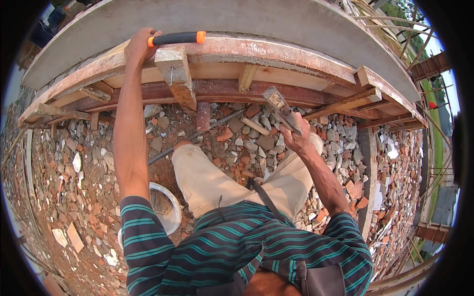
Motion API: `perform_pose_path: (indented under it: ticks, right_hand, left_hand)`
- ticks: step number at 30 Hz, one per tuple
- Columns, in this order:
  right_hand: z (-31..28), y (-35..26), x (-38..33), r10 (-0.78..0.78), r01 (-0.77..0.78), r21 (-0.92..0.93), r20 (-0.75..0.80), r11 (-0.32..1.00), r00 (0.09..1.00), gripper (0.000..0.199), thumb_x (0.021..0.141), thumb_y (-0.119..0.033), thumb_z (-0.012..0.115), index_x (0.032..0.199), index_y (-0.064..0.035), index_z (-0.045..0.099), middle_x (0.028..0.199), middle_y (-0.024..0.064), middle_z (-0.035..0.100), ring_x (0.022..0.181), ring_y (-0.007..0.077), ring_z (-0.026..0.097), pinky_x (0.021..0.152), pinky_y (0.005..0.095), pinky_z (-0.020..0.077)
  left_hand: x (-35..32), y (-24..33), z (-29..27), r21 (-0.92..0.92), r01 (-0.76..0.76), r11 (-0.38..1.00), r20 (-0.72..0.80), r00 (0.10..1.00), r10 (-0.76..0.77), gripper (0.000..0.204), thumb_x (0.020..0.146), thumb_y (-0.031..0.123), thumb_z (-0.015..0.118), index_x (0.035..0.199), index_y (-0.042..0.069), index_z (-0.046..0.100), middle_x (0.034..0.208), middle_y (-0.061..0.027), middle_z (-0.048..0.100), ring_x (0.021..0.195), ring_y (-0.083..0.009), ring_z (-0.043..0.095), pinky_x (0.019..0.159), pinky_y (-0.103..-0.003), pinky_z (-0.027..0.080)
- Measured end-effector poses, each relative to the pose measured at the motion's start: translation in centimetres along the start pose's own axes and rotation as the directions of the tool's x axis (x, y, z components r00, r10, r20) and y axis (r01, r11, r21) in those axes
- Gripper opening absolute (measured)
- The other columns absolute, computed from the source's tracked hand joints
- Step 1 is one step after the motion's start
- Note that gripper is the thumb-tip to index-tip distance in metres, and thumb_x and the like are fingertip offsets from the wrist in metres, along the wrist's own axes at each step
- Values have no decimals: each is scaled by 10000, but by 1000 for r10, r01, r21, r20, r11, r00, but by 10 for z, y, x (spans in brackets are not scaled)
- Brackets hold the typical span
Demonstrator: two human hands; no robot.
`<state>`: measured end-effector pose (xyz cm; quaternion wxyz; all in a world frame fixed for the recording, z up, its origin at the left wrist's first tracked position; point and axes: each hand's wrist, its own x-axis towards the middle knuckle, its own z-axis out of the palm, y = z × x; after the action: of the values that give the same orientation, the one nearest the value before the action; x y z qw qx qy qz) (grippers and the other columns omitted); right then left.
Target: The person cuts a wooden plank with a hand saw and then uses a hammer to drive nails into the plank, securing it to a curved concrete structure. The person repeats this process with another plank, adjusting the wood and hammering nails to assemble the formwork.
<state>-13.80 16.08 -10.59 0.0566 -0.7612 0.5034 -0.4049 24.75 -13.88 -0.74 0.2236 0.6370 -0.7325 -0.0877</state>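
My left hand (139, 48) is closed at the top edge of a timber formwork beam (276, 53), around the left end of a tool with a black grip and orange ends (177, 38); the rest of that tool is hidden. Just below the grip, a nail (171, 75) sticks out of a wooden post (174, 69) fixed against the beam. Over my right knee, my right hand (297, 135) grips a worn, blocky grey-brown tool (280, 106), tilted up and to the left. Its exact kind is unclear.
Broken brick and stone rubble (89, 163) covers the ground around my legs. A white bucket (170, 212) stands by my left elbow. Wooden braces (345, 101) jut from the formwork. Behind it runs a long grey concrete face (222, 17). A pale stick (255, 127) lies near my right hand.
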Motion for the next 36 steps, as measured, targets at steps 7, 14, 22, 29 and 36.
perform_pose_path:
  ticks: [7,14,22,29,36]
  right_hand:
    - [24,62,-18,502,-342,-399,422,851,755,401,927,-377,630,932,2,501,720,222,659,651,427,659,563,494,520]
    - [1,-7,16,-105,121,150,-111,981,988,324,838,-247,735,927,-15,526,709,160,609,581,344,627,524,406,504]
    - [3,37,-14,458,-273,-473,336,837,823,353,900,-317,685,896,-12,507,695,184,647,614,374,659,550,463,513]
    - [13,56,-36,169,-159,-68,188,985,968,342,845,-266,723,917,-1,519,703,190,656,653,372,666,539,448,520]
    - [28,19,-15,368,-330,-206,192,921,910,350,900,-321,677,922,-8,524,695,212,634,638,395,655,552,463,515]
  left_hand:
    - [1,6,9,-15,-63,998,-47,997,62,381,934,428,557,991,78,698,797,-77,700,798,-241,665,722,-388,472]
    - [2,-1,-9,-15,-15,1000,22,1000,15,326,933,414,581,1074,150,712,979,-149,727,964,-354,683,796,-458,525]
    - [7,7,-7,45,-78,996,-95,992,82,387,948,437,554,1021,87,702,842,-114,705,833,-276,675,743,-412,495]
    - [1,10,1,-25,-59,998,-42,997,58,390,946,414,562,1006,50,689,755,-107,678,767,-245,663,713,-397,477]
    - [-4,0,-2,-17,-50,999,-44,998,49,388,930,413,561,1020,61,697,768,-83,684,755,-229,654,700,-383,469]
